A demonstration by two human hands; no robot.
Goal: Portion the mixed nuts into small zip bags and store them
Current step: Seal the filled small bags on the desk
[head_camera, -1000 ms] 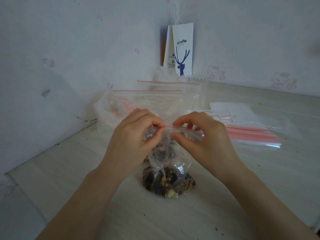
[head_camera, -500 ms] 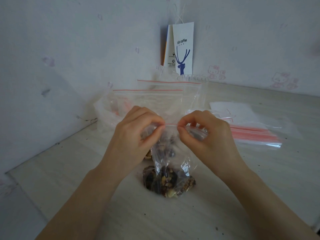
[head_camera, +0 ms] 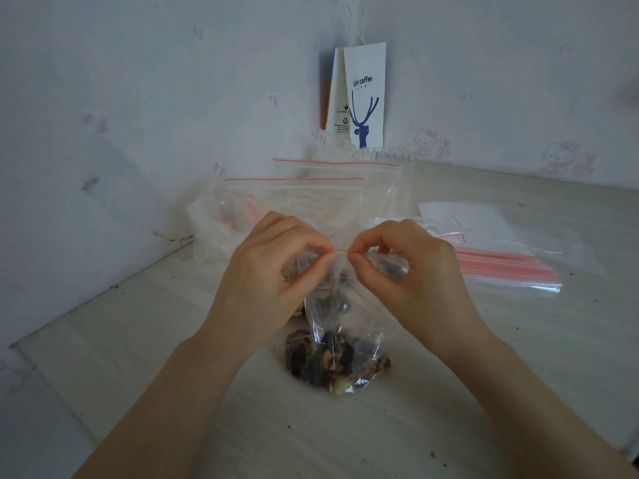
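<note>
Clear plastic, the small zip bag [head_camera: 340, 326] stands upright near the front of the pale table [head_camera: 449, 426], its long axis vertical, red zip strip on top running left to right. Mixed nuts [head_camera: 333, 366] fill its bottom. The left hand [head_camera: 268, 276] and right hand [head_camera: 408, 271] each pinch the zip strip between thumb and forefinger, fingertips almost meeting at the middle. Behind stand two larger zip bags [head_camera: 304, 202], mouths up. To the right lies a flat stack of empty zip bags [head_camera: 508, 267]. A white coffee paper bag [head_camera: 363, 98] leans in the wall corner.
</note>
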